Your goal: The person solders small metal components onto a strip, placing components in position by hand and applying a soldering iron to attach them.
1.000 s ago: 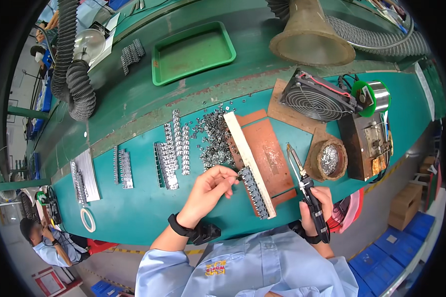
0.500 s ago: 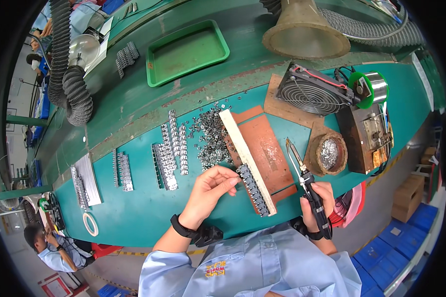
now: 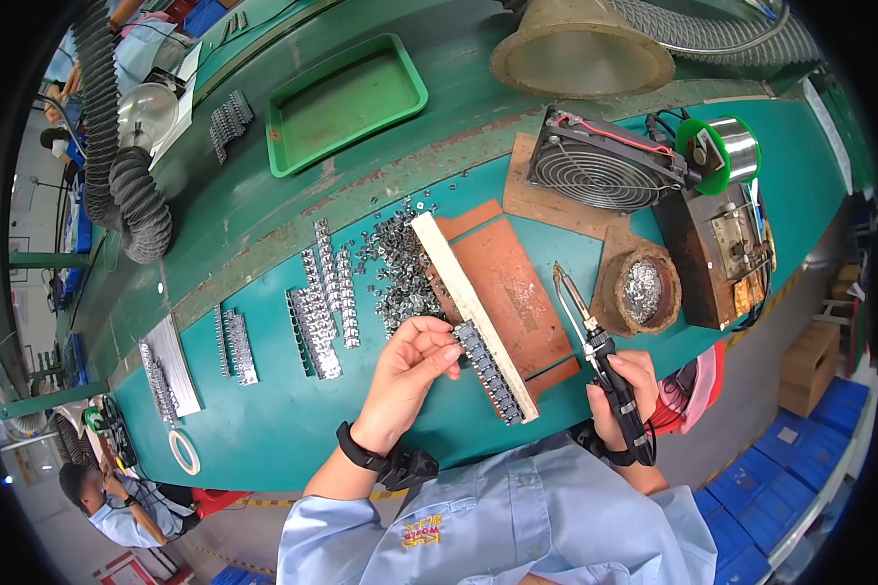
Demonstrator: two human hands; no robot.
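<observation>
My left hand (image 3: 407,369) is closed, thumb and fingers pinched together beside the far end of a row of small dark metal-cased parts (image 3: 490,375). Whatever lies between the fingertips is too small to make out. That row runs along the near part of a cream-coloured bar (image 3: 470,297), which slants across a reddish-brown board (image 3: 509,283). In my right hand (image 3: 632,390) is a black soldering iron (image 3: 610,375) with a thin feed tube alongside it. Its tip points away from me, above the mat right of the board and apart from the parts.
A heap of loose metal pieces (image 3: 400,268) lies left of the bar, with rows of parts (image 3: 317,312) further left. Rightward are a fan (image 3: 605,166), a solder reel (image 3: 727,156), a round pot (image 3: 644,291) and a metal box (image 3: 707,253). A green tray (image 3: 346,102) sits behind.
The view has shifted slightly, so the bench things sit further left. My left fingers stay by the row's far end and curl a little more. The soldering iron remains in my right hand.
</observation>
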